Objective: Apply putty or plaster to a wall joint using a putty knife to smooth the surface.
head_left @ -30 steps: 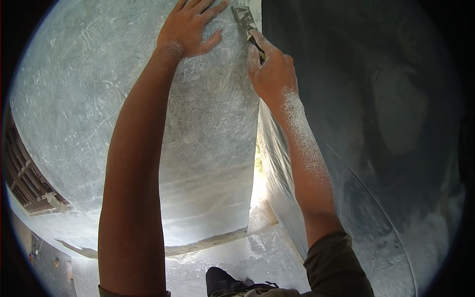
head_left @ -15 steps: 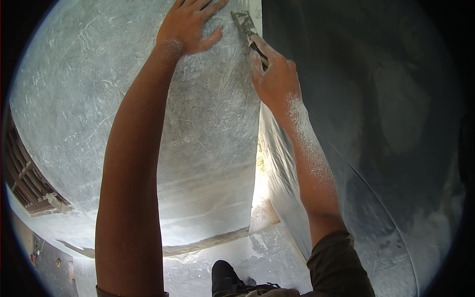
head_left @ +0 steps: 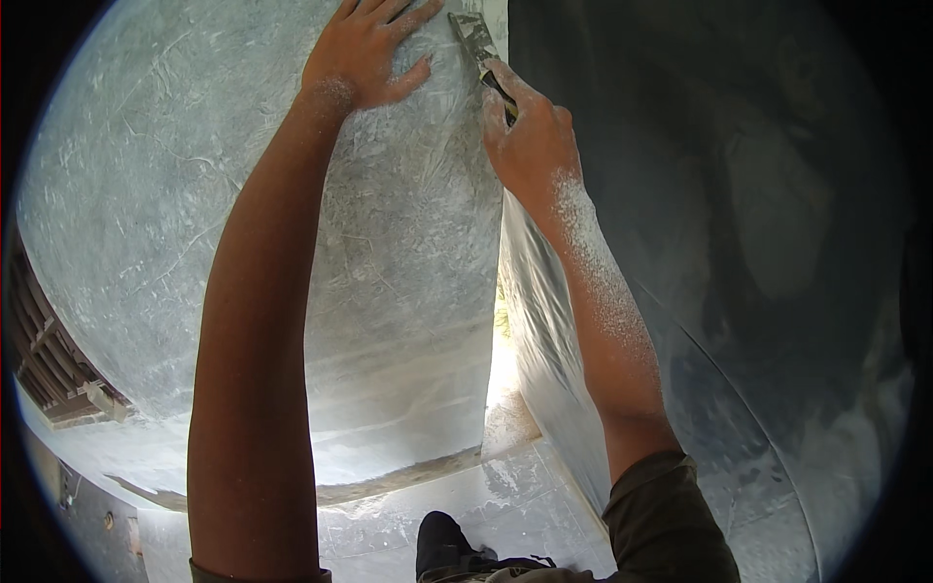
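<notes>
A grey plastered wall (head_left: 389, 214) with white streaks fills the left and middle. My left hand (head_left: 365, 56) lies flat against it near the top, fingers spread and holding nothing; some fingertips pass out of view. To its right, my right hand (head_left: 533, 141) is closed around the dark handle of a putty knife (head_left: 473, 37). The knife's flat, smeared metal blade points up and lies at the wall's surface, close to its right vertical edge. White dust coats my right wrist and forearm.
Beyond the wall's edge, a shiny plastic sheet (head_left: 542, 291) hangs beside a bright gap. A large dark surface (head_left: 739, 194) takes up the right side. A slatted brown opening (head_left: 53, 350) sits at far left. My dark shoe (head_left: 442, 544) stands on the whitish floor (head_left: 379, 534).
My right hand and the putty knife have slid slightly upward along the wall edge. My left hand keeps its place on the wall. The whole view has shifted a little.
</notes>
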`<state>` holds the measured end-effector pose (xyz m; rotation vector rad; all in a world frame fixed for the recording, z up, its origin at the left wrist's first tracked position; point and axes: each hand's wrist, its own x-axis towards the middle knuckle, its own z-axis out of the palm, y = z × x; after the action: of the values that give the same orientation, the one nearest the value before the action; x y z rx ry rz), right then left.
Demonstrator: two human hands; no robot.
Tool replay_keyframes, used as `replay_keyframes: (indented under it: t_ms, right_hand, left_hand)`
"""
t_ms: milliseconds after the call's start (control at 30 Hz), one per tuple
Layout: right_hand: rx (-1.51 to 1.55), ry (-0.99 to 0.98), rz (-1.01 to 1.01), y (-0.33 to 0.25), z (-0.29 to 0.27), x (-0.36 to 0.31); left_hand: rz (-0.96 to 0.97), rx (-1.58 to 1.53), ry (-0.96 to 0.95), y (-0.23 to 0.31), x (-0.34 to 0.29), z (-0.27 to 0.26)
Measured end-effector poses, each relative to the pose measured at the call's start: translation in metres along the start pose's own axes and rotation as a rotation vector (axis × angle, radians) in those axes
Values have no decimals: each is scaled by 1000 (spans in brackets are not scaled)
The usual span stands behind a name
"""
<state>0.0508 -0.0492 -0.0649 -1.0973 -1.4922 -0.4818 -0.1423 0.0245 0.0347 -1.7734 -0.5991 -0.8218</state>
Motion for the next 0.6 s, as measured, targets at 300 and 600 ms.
replay_keyframes:
  t_ms: [300, 600]
  right_hand:
    - [73, 1, 39, 3, 2, 3]
    - [65, 14, 57, -2, 1, 5]
  left_hand:
    - [14, -14, 39, -3, 1, 3]
    - [-27, -14, -17, 1, 3, 0]
